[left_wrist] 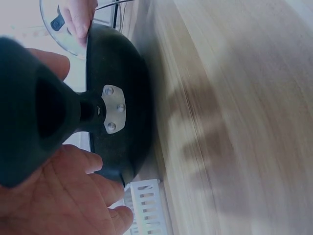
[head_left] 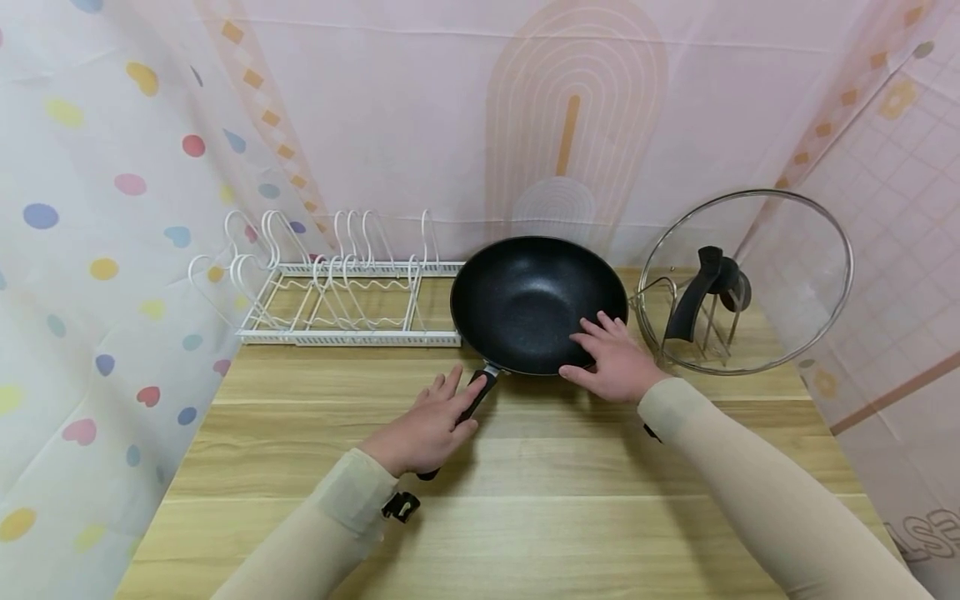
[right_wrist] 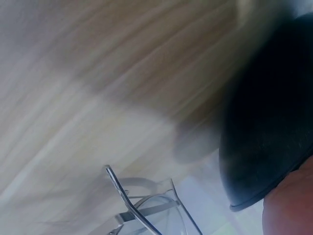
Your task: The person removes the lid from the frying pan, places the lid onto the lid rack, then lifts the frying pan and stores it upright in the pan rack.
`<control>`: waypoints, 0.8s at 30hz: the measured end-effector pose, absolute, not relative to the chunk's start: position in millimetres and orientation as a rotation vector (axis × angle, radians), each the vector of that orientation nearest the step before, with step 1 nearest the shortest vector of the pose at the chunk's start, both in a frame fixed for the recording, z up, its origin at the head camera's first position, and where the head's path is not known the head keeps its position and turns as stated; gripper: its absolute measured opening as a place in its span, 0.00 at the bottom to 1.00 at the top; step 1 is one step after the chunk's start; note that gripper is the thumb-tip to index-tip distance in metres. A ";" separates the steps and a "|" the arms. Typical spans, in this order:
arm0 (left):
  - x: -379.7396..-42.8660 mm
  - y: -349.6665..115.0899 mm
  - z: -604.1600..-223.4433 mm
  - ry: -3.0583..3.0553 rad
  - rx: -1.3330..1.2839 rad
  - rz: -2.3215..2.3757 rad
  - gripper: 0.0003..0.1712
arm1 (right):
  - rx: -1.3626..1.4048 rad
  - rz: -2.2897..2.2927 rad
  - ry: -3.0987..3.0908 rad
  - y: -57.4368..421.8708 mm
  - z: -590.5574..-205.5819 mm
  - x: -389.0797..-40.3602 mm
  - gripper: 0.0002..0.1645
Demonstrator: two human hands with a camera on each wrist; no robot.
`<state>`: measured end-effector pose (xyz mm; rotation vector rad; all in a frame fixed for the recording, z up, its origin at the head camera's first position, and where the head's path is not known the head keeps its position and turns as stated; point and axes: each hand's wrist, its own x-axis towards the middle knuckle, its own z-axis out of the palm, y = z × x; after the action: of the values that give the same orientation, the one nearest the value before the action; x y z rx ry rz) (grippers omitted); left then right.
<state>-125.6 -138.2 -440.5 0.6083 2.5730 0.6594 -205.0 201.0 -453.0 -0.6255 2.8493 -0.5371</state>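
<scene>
A black wok sits at the back middle of the table, its long handle pointing toward me and to the left. My left hand lies over that handle with its fingers stretched out, the thumb on the near right side. In the left wrist view the handle passes between thumb and fingers, which are not wrapped round it. My right hand rests at the wok's right rim, fingers spread over the inside. The wok's dark side fills the right of the right wrist view.
A white wire dish rack stands left of the wok, close by its side. To the right, a large glass lid with a black handle leans upright in a metal wire stand. Patterned cloth hangs behind the wooden table.
</scene>
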 end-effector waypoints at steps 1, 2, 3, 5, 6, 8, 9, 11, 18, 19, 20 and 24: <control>-125.4 -137.8 -440.9 2.573 0.615 0.665 0.38 | -0.619 -0.524 2.853 200.2 -453.5 -204.5 0.48; -125.2 -137.3 -441.3 2.573 0.613 0.666 0.38 | -0.614 -0.511 2.859 199.5 -454.0 -204.3 0.49; -124.9 -136.6 -441.5 2.573 0.613 0.671 0.38 | -0.607 -0.500 2.863 199.1 -454.5 -204.2 0.50; -124.1 -135.1 -441.9 2.573 0.613 0.679 0.38 | -0.596 -0.488 2.870 198.9 -455.1 -204.6 0.51; -123.6 -134.5 -442.2 2.573 0.615 0.682 0.38 | -0.591 -0.484 2.871 198.9 -455.2 -205.0 0.52; -122.9 -133.2 -442.6 2.569 0.609 0.677 0.39 | -0.589 -0.483 2.872 199.1 -454.8 -205.7 0.52; -122.5 -132.7 -442.9 2.570 0.611 0.679 0.39 | -0.590 -0.485 2.871 199.4 -454.5 -206.0 0.52; -121.9 -131.6 -442.9 2.571 0.615 0.681 0.39 | -0.588 -0.487 2.869 199.8 -453.5 -206.4 0.52; -119.3 -127.9 -440.4 2.570 0.625 0.675 0.39 | -0.582 -0.514 2.852 203.1 -452.6 -208.5 0.52; -118.9 -127.2 -440.2 2.570 0.628 0.669 0.39 | -0.585 -0.521 2.849 203.6 -452.5 -208.9 0.52; -118.6 -126.5 -440.4 2.571 0.630 0.662 0.39 | -0.584 -0.527 2.843 204.2 -452.3 -209.1 0.52; -118.3 -123.2 -441.4 2.570 0.620 0.643 0.39 | -0.574 -0.561 2.821 206.5 -450.7 -209.4 0.53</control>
<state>-118.3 -123.2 -441.4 0.6205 2.5701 0.6432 -209.4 206.5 -450.7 -0.5745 2.8210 -0.5612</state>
